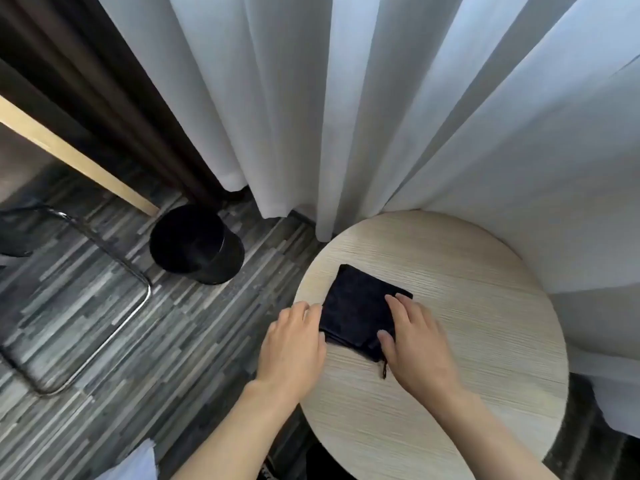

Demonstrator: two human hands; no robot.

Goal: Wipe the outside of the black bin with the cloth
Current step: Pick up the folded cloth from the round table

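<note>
— Position of the cloth?

— The cloth point(360, 308), dark and folded roughly square, lies flat on the round pale table point(485, 289), toward the table's left edge. A short cord trails from its near corner onto the tabletop.

— And the hands?

— The left hand point(292, 344) is at the cloth's left edge, fingers loosely curled with the fingertips touching that edge. It overhangs the table's rim. Whether the fingers have actually gripped the fabric, I cannot tell. The right hand point(414, 344) rests palm-down on the cloth's right and near side, fingers spread and extended, thumb pressed on the near edge. It is flat and open, pressing rather than clasping.

— Location of the bin?

— The bin point(197, 244), black and round, stands upright on the striped grey floor point(121, 341), well off to the left of the table and beyond it, just in front of the white curtain's point(346, 98) hem. Neither hand is near it. A bent chrome tube frame point(114, 323) sits on the floor further left of the bin.
</note>
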